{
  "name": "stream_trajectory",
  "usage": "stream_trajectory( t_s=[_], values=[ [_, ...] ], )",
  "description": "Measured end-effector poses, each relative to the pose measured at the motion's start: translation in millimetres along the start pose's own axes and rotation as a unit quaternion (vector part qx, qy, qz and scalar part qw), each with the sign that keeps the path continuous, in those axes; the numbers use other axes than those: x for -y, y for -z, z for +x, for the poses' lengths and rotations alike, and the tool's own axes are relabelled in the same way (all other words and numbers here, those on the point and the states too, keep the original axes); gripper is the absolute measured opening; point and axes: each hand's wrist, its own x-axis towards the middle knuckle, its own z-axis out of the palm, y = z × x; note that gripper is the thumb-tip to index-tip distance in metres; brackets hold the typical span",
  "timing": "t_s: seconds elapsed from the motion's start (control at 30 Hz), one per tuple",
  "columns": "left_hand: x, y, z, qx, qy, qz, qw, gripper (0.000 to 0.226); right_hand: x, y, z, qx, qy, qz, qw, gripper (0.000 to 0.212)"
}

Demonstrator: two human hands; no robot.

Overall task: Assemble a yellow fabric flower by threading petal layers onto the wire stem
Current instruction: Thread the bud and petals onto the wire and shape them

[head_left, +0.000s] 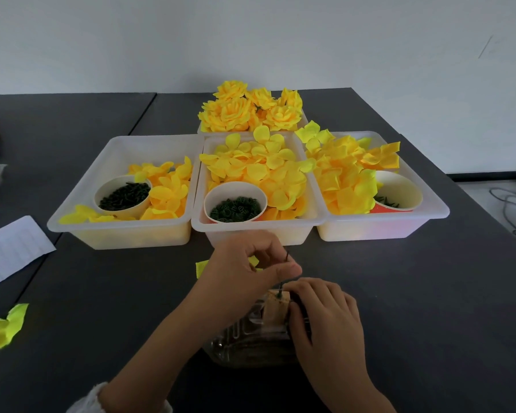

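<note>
A green wire stem stands upright in a small block atop a clear plastic container near the dark table's front edge. The left hand pinches the stem's upper end; yellow petal fabric peeks from behind it. The right hand curls round the block. Behind stand three white trays of yellow petals and finished flowers.

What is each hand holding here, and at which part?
Left hand pinches the thin dark wire stem near its top; right hand grips the clear plastic holder's top.
</note>
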Motion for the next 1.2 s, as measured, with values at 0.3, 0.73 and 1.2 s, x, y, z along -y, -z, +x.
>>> stream_trajectory(
  t_s=[0.3,0.73,1.2],
  values=[
    [10,29,5,0.111,0.005,0.050,0.993,0.017,2,1,2,-0.014,0.021,-0.011,1.000,0.031],
    [97,159,77,0.023,0.273,0.465,0.842,0.023,2,0,3,-0.023,0.025,-0.016,0.999,0.036],
    [97,170,88,0.002,0.196,0.461,0.866,0.015,5,2,2,-0.025,0.026,-0.008,0.999,0.036]
  ],
)
